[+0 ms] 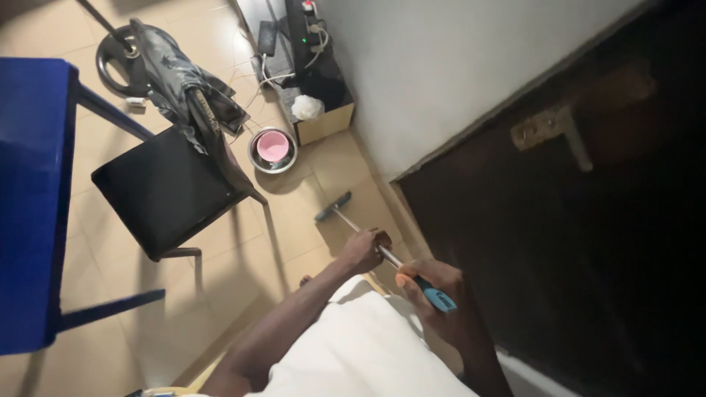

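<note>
mop (346, 217) between chair (165, 191), wall (441, 81)

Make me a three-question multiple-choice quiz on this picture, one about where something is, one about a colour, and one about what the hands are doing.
1. Where does the metal bowl sit?
A. on the black chair
B. on the floor between the chair and the wall
C. on the blue table

2. What colour is the grip at the end of the mop handle?
A. blue
B. red
C. yellow

3. How is the mop held?
A. by one hand only
B. it leans on the wall untouched
C. by both hands on its handle

Answers:
1 B, it rests on the tiles beside the black chair.
2 A, the blue grip shows under the right hand.
3 C, the left hand grasps the metal shaft, the right hand the grip.
</note>
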